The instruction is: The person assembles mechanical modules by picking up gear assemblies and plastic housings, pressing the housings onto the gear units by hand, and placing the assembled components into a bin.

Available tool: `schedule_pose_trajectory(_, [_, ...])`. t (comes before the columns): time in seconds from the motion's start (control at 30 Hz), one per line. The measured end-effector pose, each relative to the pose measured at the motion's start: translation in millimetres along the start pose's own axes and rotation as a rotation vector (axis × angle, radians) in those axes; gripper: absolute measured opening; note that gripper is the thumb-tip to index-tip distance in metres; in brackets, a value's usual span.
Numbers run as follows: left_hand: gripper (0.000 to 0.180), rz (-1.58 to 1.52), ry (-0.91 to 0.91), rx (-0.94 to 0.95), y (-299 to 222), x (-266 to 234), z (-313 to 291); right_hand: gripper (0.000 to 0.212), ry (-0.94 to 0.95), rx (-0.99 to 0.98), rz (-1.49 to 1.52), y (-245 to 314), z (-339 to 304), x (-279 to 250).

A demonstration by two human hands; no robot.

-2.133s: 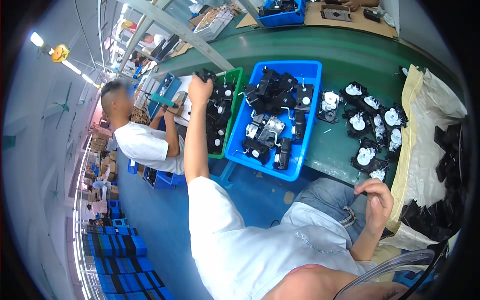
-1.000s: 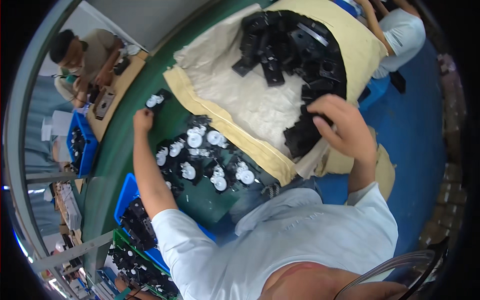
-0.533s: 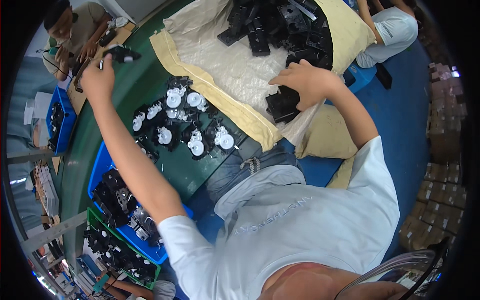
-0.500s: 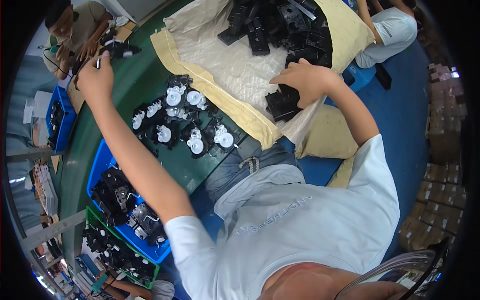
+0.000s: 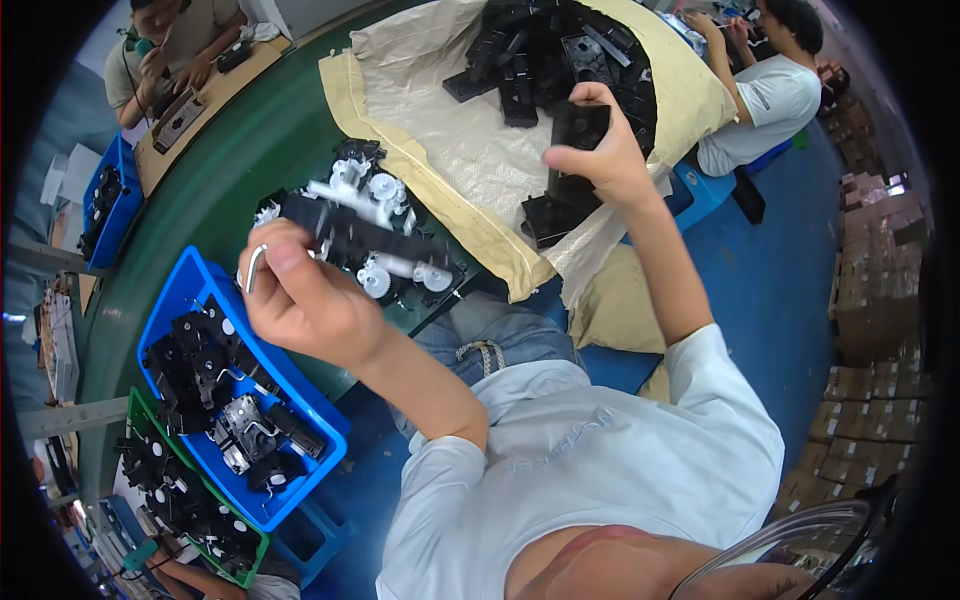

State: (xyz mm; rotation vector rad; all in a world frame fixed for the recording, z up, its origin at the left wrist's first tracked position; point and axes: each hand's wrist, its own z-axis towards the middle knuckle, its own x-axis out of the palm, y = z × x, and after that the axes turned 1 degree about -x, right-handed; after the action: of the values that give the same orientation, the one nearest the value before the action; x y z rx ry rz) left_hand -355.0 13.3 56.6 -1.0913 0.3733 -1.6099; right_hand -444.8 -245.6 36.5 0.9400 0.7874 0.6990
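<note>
My left hand [image 5: 322,310] is closed around a dark mechanism [image 5: 372,238] with a light bar along it. A bent metal rod [image 5: 254,268] sticks out by the fingers; motion blurs the mechanism's far end. Beneath it on the green tabletop lie several black assemblies with white gears [image 5: 384,188], partly hidden. My right hand [image 5: 622,165] grips a black box-like plastic part [image 5: 578,127] between thumb and fingers, over the opening of a large woven sack [image 5: 450,150]. Inside the sack is a heap of black plastic parts [image 5: 515,80], with another piece [image 5: 550,218] near its lower edge.
A blue bin [image 5: 190,280] of black mechanisms stands to my left, beside a green bin [image 5: 252,570] of similar parts. Co-workers sit at the far left and far right. A blue stool [image 5: 700,195] and stacked cartons [image 5: 880,300] are on the right.
My left hand has come back from the far left toward me, over the white-gear assemblies, with the mechanism. My right hand has lifted a black part up from the sack's lower edge.
</note>
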Motion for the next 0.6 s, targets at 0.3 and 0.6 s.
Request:
schedule_pose_trajectory(0.3, [0.022, -0.223, -0.024, -0.131, 23.8, -26.0, -43.7, 0.054, 0.008, 0.639, 1.524, 22.4, -44.3, 98.2])
schedule_pose_trajectory(0.6, [0.022, -0.048, -0.09, -0.055, 29.0, -62.4, -39.8, 0.061, 0.209, 0.242, 1.043, 7.4, -64.8, 151.1])
